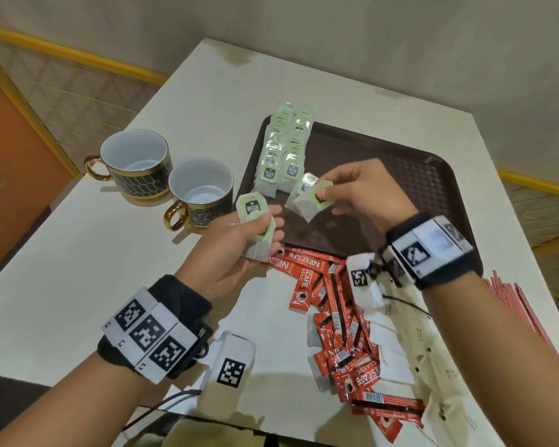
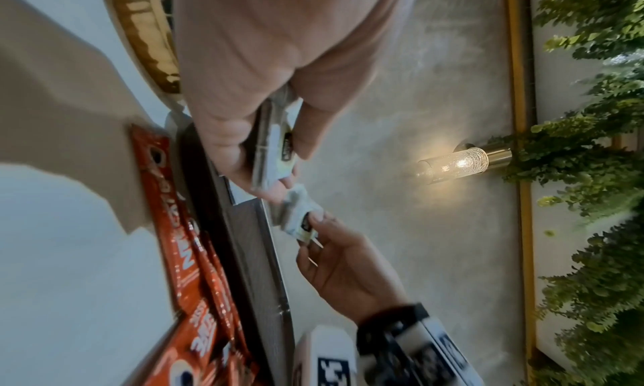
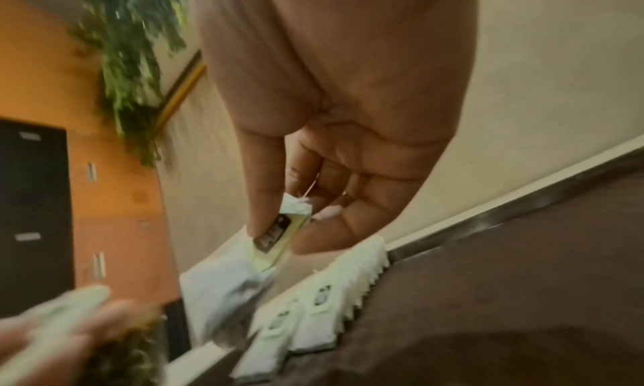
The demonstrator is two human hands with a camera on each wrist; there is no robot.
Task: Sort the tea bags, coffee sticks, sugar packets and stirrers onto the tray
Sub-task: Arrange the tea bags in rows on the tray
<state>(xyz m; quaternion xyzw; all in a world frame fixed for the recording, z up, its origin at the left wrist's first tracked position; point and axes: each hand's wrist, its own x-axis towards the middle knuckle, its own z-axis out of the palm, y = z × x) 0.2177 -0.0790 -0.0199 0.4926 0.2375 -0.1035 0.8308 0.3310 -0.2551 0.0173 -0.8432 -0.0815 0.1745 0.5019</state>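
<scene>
Pinching tea bags – left grip (image 1: 239,243), right grip (image 1: 355,191); red sticks (image 1: 307,269) read "NESCAFE CLASSIC".

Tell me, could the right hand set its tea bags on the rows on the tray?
Probably yes: the right hand holds tea bags just beside the rows on the tray, nothing between.

A white square table (image 1: 117,253) carries a dark brown plastic tray (image 1: 400,175) beyond the hands, two black-and-gold cups (image 1: 136,162) left of them, red coffee sticks (image 1: 339,321), pale sugar packets (image 1: 433,359) and red-striped stirrers (image 1: 517,301) nearer.
</scene>
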